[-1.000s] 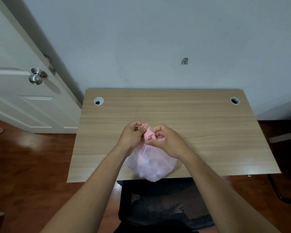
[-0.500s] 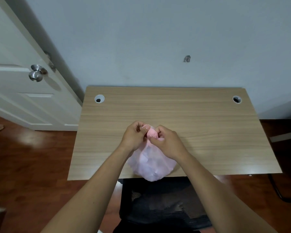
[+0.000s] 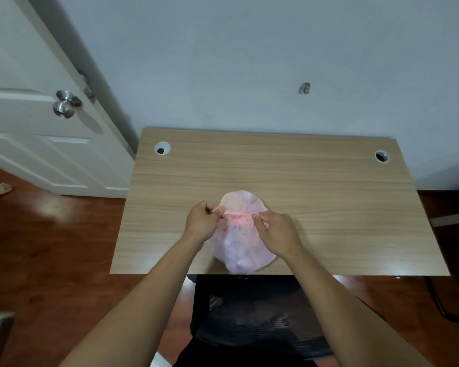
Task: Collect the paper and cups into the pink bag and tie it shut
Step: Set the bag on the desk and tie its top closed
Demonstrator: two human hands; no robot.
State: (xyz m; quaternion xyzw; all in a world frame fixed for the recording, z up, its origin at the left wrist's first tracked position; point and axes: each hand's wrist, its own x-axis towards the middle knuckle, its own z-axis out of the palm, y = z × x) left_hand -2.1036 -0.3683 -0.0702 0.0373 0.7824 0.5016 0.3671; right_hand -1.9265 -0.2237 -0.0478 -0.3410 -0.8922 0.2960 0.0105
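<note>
Left of the pink translucent plastic bag (image 3: 243, 242), our left hand (image 3: 202, 222) had its fingers pinched shut on one twisted end of the bag's gathered neck. The bag itself lay near the front edge of the light wooden desk (image 3: 316, 181), its top flaring into a loose disc just behind the pinch. Right of the bag, our right hand (image 3: 278, 233) was closed on the other end. To finish well, we judged both ends needed an even outward pull, low against the neck, so the knot seated tight. Pale lumps showed through the film; presumably the paper and cups, though we couldn't tell them apart.
</note>
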